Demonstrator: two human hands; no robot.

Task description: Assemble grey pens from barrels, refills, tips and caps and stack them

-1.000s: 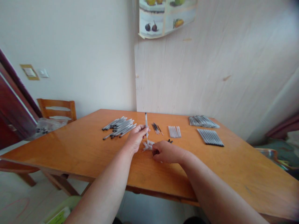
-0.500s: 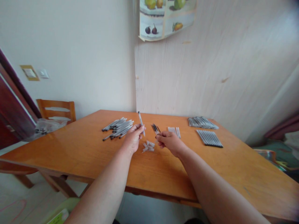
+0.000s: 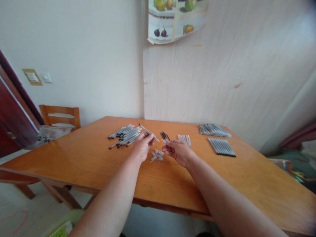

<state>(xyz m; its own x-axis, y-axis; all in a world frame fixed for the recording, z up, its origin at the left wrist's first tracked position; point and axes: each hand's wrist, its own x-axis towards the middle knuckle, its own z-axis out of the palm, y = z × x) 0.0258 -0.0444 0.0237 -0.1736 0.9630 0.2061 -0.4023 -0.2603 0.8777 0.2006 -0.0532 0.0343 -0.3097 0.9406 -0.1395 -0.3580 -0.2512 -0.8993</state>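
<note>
Between the thumb and fingers of my left hand (image 3: 143,144) is a pen (image 3: 149,132) with a clear barrel, its dark end up to the left and its pale tip towards my other hand. My right hand (image 3: 176,151) is pinched just right of that tip, and a small whitish piece seems to show at its fingertips, too small to name. Short translucent pieces (image 3: 157,155) lie in a loose heap below and between the hands. Behind my right fingers lie thin dark sticks (image 3: 164,135), partly hidden. A row of pale translucent tubes (image 3: 187,140) sits just beyond that hand.
A loose pile of pens (image 3: 127,134) with dark ends lies left on the wooden table (image 3: 103,174). To the right are a neat row of pens (image 3: 222,146) and a clear bag of pens (image 3: 214,129). A chair (image 3: 60,115) stands at the left.
The pen in my left hand has tipped from nearly upright to a slant, its tip now pointing right. My right hand has turned and its fingertips have come up towards the tip.
</note>
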